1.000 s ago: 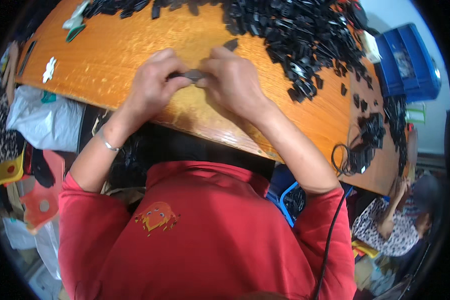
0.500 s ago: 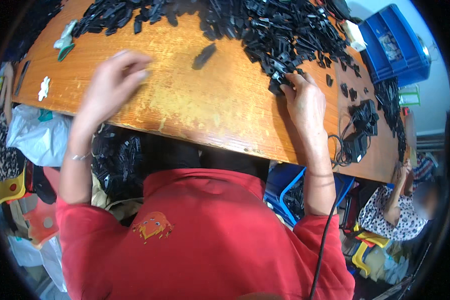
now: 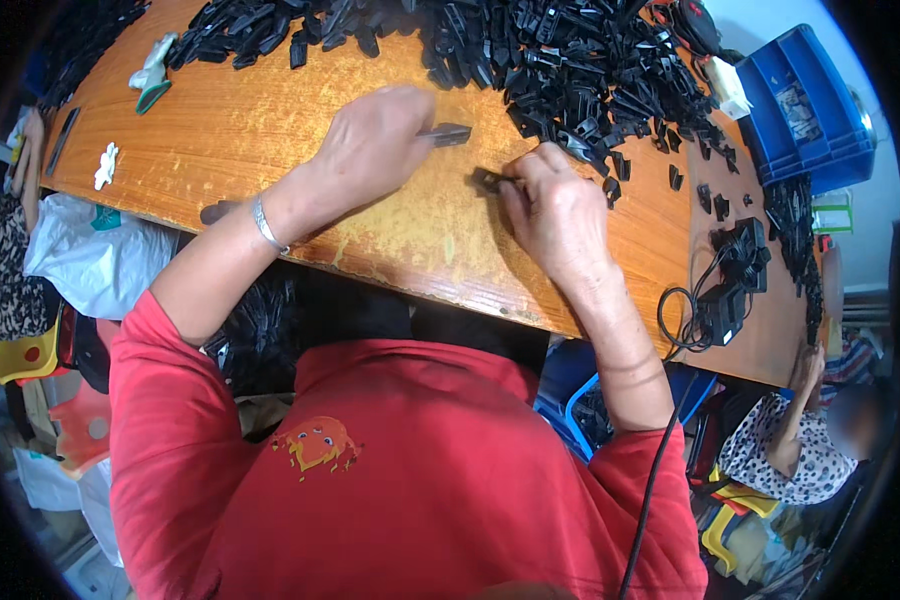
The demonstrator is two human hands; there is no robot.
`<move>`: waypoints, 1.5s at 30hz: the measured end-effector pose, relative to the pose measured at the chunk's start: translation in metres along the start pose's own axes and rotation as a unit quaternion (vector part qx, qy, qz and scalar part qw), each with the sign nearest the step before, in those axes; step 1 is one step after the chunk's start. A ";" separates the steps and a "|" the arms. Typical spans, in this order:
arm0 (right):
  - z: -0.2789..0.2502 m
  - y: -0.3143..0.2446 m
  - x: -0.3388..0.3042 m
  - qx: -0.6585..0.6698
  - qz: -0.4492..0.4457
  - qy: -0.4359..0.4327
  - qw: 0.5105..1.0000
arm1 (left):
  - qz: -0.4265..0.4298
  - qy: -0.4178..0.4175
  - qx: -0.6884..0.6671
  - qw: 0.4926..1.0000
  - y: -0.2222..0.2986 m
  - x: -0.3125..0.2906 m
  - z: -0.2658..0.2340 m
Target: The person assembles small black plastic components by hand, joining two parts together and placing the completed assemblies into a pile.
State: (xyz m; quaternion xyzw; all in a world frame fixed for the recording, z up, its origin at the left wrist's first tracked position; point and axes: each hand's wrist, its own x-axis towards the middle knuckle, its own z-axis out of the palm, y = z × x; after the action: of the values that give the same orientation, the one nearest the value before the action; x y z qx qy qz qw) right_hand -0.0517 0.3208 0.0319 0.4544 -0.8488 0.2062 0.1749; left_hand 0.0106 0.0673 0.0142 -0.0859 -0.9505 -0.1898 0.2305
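Observation:
My left hand (image 3: 382, 142), slightly blurred, is over the middle of the wooden table with its fingers curled. A black plastic piece (image 3: 450, 134) sticks out from its fingertips, and the grip itself is partly hidden. To the right, my right hand (image 3: 560, 215) pinches a small dark plastic piece (image 3: 488, 180) between thumb and fingers, just above the tabletop. The two pieces are apart, their ends toward each other. Beyond my right hand spreads a big heap of similar black plastic pieces (image 3: 540, 65).
A dark piece (image 3: 218, 212) lies at the table edge beside my left forearm. A blue bin (image 3: 820, 120), a white box (image 3: 728, 88) and black adapters with cables (image 3: 720, 312) are on the right. A white bag (image 3: 100, 262) hangs at left; another person (image 3: 785, 450) sits at right.
My left hand has swung right from the table's left side to the black piece in the middle. My right hand has drawn back from the heap with a small piece.

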 end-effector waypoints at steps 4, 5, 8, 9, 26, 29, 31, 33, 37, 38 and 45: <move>0.006 -0.002 -0.006 0.052 0.041 -0.064 0.996 | 0.048 0.002 0.011 0.999 0.013 -0.014 0.001; 0.007 0.001 -0.007 0.062 0.037 -0.051 0.996 | 0.071 0.003 0.013 0.997 0.018 -0.016 -0.002; 0.003 0.001 -0.008 0.063 0.050 -0.056 0.995 | 0.092 0.001 0.005 0.996 0.029 -0.021 -0.008; 0.001 0.001 -0.007 0.068 0.055 -0.054 0.995 | 0.090 -0.001 -0.003 0.996 0.032 -0.023 -0.010; 0.003 -0.003 -0.009 0.088 0.016 -0.076 0.993 | 0.127 -0.084 0.005 0.988 0.030 -0.030 -0.030; 0.001 0.002 -0.007 0.073 0.028 -0.108 0.991 | 0.088 -0.100 0.000 0.991 0.033 -0.032 -0.035; -0.002 0.004 -0.005 0.059 0.031 -0.130 0.989 | 0.055 -0.125 -0.008 0.991 0.032 -0.034 -0.037; -0.005 0.005 -0.004 0.015 0.016 -0.162 0.987 | 0.034 -0.067 -0.058 0.995 0.027 -0.039 -0.034; -0.010 -0.008 -0.001 0.049 0.023 -0.152 0.987 | -0.003 -0.044 -0.075 0.996 0.019 -0.051 -0.032; -0.009 -0.014 0.000 0.101 0.026 -0.127 0.986 | -0.008 -0.030 -0.075 0.997 0.019 -0.053 -0.030; -0.016 -0.047 0.008 0.366 0.103 -0.159 0.911 | -0.002 -0.003 -0.244 0.970 0.035 -0.059 -0.032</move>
State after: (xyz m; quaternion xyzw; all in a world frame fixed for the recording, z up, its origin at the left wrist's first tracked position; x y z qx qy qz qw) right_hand -0.0146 0.2996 0.0580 0.4237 -0.7726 0.4438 -0.1634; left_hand 0.0842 0.0823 0.0240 -0.1381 -0.8763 -0.4166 0.1989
